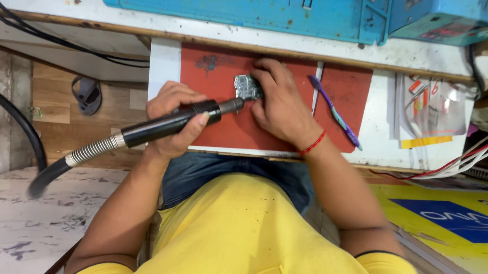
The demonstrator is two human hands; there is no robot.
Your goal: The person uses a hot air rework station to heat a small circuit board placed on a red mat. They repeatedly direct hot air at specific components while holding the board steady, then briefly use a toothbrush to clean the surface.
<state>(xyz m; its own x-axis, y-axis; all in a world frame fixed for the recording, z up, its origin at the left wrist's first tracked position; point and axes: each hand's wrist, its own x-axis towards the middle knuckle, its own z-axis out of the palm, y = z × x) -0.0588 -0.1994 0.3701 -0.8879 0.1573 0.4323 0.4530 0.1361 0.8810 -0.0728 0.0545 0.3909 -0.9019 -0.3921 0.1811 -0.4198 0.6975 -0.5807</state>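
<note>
My left hand [173,118] grips a black hot-air handpiece [165,125] with a sprung metal hose, its metal nozzle aimed at a small circuit board [246,86]. The board lies on a red mat [222,127] on a pull-out shelf. My right hand [280,102] rests on the mat and pins the board's right edge with its fingertips. A red thread is tied around that wrist.
A purple toothbrush [336,113] lies on the mat's right side. A blue work mat [246,7] and a blue device [449,20] sit on the white bench above. Papers [432,112] and red and white wires [468,159] are at right. A black cable [13,120] hangs left.
</note>
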